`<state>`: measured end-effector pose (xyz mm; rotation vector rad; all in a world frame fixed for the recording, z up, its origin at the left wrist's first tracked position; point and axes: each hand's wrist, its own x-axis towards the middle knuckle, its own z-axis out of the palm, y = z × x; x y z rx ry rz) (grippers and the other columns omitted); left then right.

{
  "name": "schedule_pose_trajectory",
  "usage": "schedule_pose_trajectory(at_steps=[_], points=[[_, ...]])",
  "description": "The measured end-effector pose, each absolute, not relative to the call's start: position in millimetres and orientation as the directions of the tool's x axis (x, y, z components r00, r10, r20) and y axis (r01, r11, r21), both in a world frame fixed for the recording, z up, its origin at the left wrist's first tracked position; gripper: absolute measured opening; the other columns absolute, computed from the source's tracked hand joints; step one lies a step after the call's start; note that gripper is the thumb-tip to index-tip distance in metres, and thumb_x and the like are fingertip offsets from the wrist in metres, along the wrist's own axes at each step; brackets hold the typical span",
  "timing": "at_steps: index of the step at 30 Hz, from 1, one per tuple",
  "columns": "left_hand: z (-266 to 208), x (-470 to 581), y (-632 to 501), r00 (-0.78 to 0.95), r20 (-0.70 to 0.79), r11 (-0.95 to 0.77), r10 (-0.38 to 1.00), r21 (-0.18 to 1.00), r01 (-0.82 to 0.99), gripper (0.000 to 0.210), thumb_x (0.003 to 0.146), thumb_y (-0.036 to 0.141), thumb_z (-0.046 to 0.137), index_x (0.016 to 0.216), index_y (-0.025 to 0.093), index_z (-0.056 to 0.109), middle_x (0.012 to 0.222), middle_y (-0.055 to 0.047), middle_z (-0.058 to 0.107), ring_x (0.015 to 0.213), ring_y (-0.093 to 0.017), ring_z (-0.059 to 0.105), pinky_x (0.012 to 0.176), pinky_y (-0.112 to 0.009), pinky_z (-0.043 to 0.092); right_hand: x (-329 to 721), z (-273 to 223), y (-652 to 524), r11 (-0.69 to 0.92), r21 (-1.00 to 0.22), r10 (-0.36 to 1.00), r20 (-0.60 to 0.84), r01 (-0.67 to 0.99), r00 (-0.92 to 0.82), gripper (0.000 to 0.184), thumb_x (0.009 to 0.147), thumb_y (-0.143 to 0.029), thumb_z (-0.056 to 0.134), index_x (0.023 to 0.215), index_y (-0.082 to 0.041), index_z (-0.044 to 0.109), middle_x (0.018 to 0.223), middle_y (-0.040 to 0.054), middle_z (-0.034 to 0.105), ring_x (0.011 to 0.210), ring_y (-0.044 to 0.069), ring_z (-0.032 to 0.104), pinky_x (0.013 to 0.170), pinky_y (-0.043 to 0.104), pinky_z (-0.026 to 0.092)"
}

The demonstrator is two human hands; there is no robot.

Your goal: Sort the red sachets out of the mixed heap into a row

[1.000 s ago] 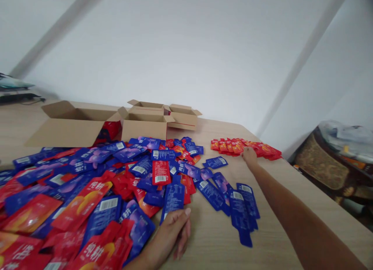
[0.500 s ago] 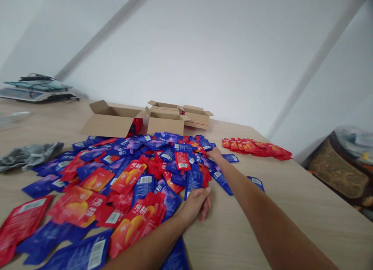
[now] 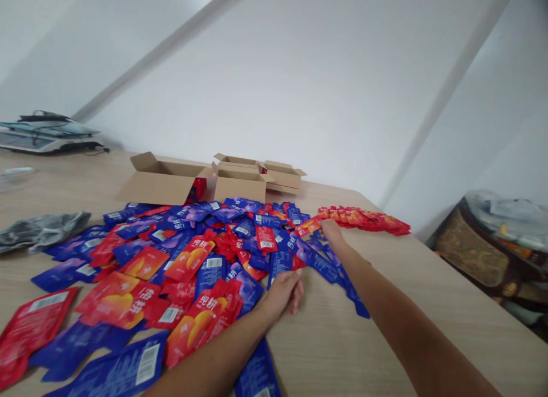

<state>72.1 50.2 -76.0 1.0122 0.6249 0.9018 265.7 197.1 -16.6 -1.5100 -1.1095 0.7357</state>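
A broad heap of flat blue pouches (image 3: pixel 280 264) and red pouches (image 3: pixel 190 257) with orange fruit prints covers the table's left and middle. At the heap's front right edge rests my left hand (image 3: pixel 283 291), its fingers curled in with nothing seen in them. Farther out, my right hand (image 3: pixel 333 232) is closed on the end of a red pouch (image 3: pixel 309 225) at the heap's far right side. Several blue pouches (image 3: pixel 327 267) lie spread below that hand, partly behind the forearm. Beyond it, an overlapping row of red pouches (image 3: pixel 359 216) lies along the table.
Open cardboard boxes (image 3: pixel 240 187) stand behind the heap, one larger box (image 3: pixel 158 185) to the left. A grey cloth (image 3: pixel 45 230) lies at the left, and a flat scale-like device (image 3: pixel 47 143) sits at the back left. A patterned brown bag (image 3: pixel 471 248) is past the table's right edge.
My right hand has moved slightly right and now has a red pouch at its fingers. Blue pouches near it have shifted towards me under the forearm. My left hand stays nearly still.
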Motion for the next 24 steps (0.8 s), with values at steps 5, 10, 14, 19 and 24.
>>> schedule_pose_trajectory(at_steps=[5, 10, 14, 19, 24], points=[[-71, 71, 51, 0.467, -0.012, 0.212, 0.884, 0.901, -0.379, 0.045, 0.075, 0.06, 0.054, 0.072, 0.015, 0.056, 0.038, 0.005, 0.051, 0.028, -0.009, 0.045, 0.028, -0.016, 0.03, 255, -20, 127, 0.179, -0.984, 0.914, 0.16, -0.016, 0.374, 0.02, 0.073, -0.035, 0.063, 0.08, -0.018, 0.055, 0.064, -0.0019, 0.06, 0.054, 0.012, 0.057, 0.054, 0.025, 0.049], [-62, 69, 50, 0.391, 0.019, 0.154, 0.92, 0.9, -0.408, 0.044, 0.075, 0.059, 0.056, 0.074, 0.015, 0.055, 0.049, 0.003, 0.057, 0.032, -0.006, 0.045, 0.03, -0.015, 0.03, 207, -50, 60, 0.079, -0.96, 0.997, 0.079, -0.27, 0.009, 0.033, 0.063, -0.038, 0.072, 0.087, -0.019, 0.059, 0.065, 0.0003, 0.064, 0.052, 0.013, 0.058, 0.051, 0.026, 0.049], [-63, 66, 51, 0.35, 0.035, 0.102, 0.936, 0.926, -0.364, 0.043, 0.077, 0.058, 0.054, 0.066, 0.016, 0.05, 0.038, 0.007, 0.048, 0.025, -0.004, 0.032, 0.027, -0.015, 0.02, 198, -66, 47, 0.036, -0.99, 0.995, 0.048, -0.138, -0.084, 0.037, 0.067, -0.051, 0.068, 0.083, -0.019, 0.058, 0.054, -0.0026, 0.058, 0.041, 0.011, 0.051, 0.039, 0.022, 0.041], [-64, 65, 49, 0.352, -0.001, 0.107, 0.936, 0.953, -0.284, 0.037, 0.073, 0.052, 0.06, 0.069, 0.017, 0.05, 0.035, 0.01, 0.043, 0.024, -0.004, 0.027, 0.026, -0.014, 0.017, 217, -72, 49, 0.032, -0.997, 0.999, 0.029, -0.072, 0.041, 0.042, 0.069, -0.058, 0.064, 0.073, -0.019, 0.051, 0.045, -0.0066, 0.049, 0.033, 0.007, 0.04, 0.031, 0.017, 0.027], [-62, 68, 43, 0.418, -0.012, 0.13, 0.908, 0.958, -0.256, 0.04, 0.072, 0.054, 0.06, 0.066, 0.015, 0.054, 0.039, 0.005, 0.051, 0.028, -0.005, 0.037, 0.028, -0.015, 0.024, 217, -70, 39, 0.064, -0.997, 0.997, 0.066, -0.038, -0.041, 0.039, 0.074, -0.056, 0.061, 0.074, -0.019, 0.048, 0.046, -0.0068, 0.051, 0.033, 0.005, 0.041, 0.032, 0.016, 0.028]])
